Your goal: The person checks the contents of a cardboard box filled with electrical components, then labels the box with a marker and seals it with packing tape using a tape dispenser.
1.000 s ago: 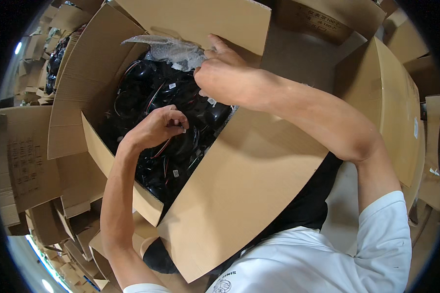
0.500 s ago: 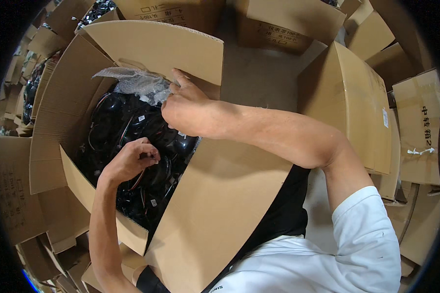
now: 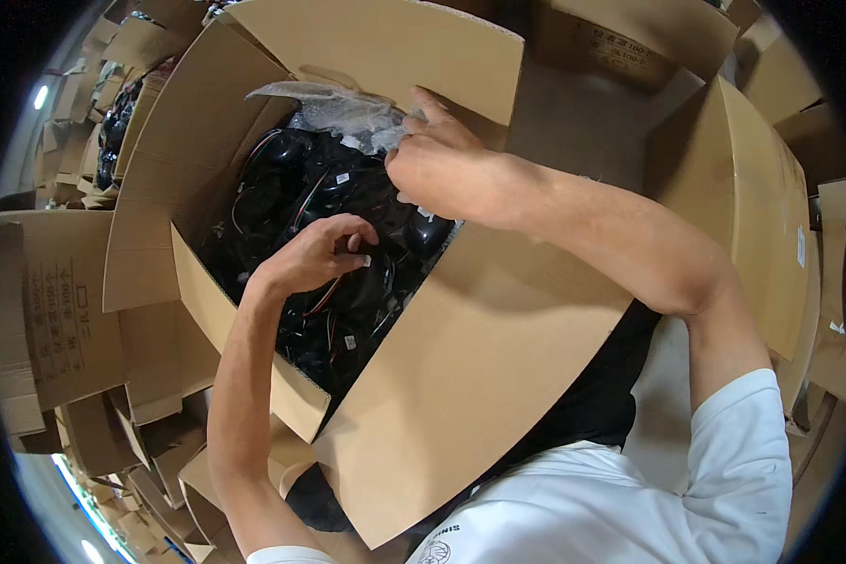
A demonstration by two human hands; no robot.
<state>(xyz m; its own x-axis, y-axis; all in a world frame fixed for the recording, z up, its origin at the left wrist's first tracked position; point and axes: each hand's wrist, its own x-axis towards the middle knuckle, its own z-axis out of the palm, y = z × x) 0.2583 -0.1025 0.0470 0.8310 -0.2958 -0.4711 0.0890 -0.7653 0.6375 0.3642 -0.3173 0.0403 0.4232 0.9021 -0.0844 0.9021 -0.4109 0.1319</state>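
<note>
An open cardboard box holds a tangle of glossy black plastic parts with thin coloured wires and small white labels. Over them, my left hand is loosely bent. A gap shows between its thumb and fingers, and I see nothing in it. My right hand is at the box's far right corner, index finger stretched out along the far flap. Its other fingers are mostly hidden behind the hand. Crumpled clear bubble wrap lies at the far side of the parts, beside the right hand.
A tall closed carton stands on the right. Another cardboard box is on the left, and more cartons stand at the back. Grey floor shows between the boxes. The near flap slopes toward my body.
The whole view has shifted, so the box sits further right and higher in the picture. My left hand's fingers look slightly more spread. My right hand keeps its place at the corner.
</note>
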